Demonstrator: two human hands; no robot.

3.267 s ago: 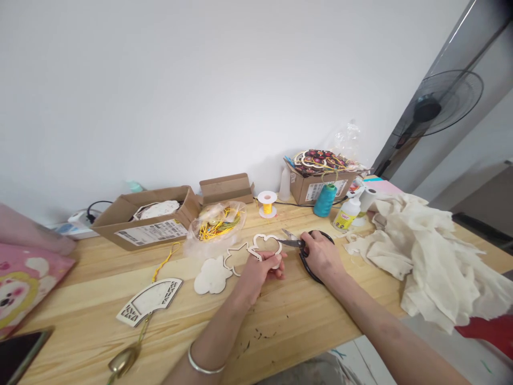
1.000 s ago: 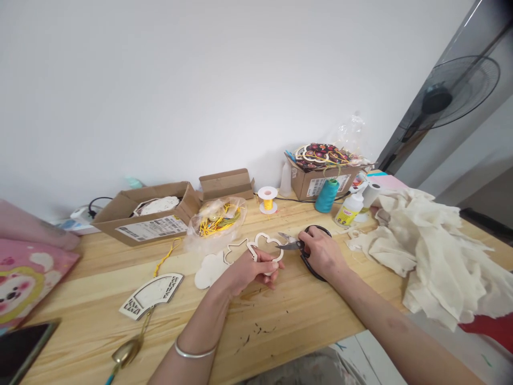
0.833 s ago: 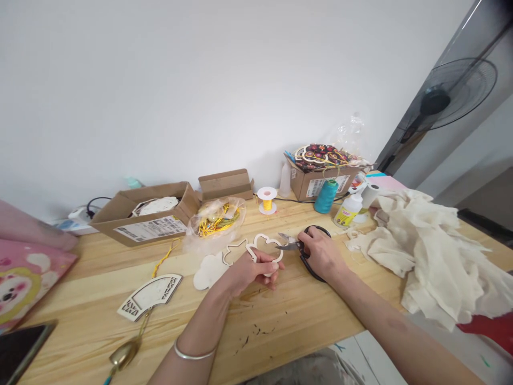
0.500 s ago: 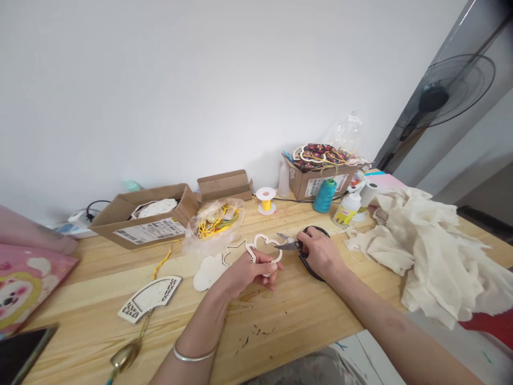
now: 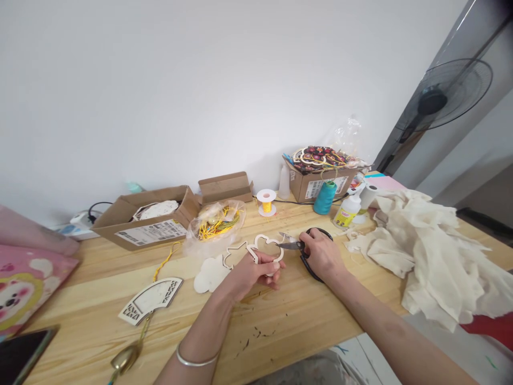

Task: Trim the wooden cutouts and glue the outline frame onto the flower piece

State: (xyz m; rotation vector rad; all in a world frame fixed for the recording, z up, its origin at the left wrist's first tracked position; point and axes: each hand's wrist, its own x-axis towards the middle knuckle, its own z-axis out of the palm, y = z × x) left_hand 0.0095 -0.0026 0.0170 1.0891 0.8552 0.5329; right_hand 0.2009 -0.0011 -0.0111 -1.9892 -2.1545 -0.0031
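My left hand pinches the lower edge of a pale flower-shaped wooden frame above the table. In my right hand is a pair of black-handled scissors, its blades pointing left at the frame's right side. One blade reaches across the rim into the frame's opening; the blades stand apart. Beneath and beside my left hand lie a star-shaped wooden frame and a white cloud-shaped piece, partly covered by the hand.
A fan-shaped ornament with yellow cord lies left. Behind stand an open carton, a bag of yellow cords, a yellow thread spool, a teal thread cone, a glue bottle and a filled box. Cream cloth covers the right.
The scissors' blades look closer together and the scissors have shifted very slightly right. My left hand keeps its hold on the frame. The whole view has moved a little.
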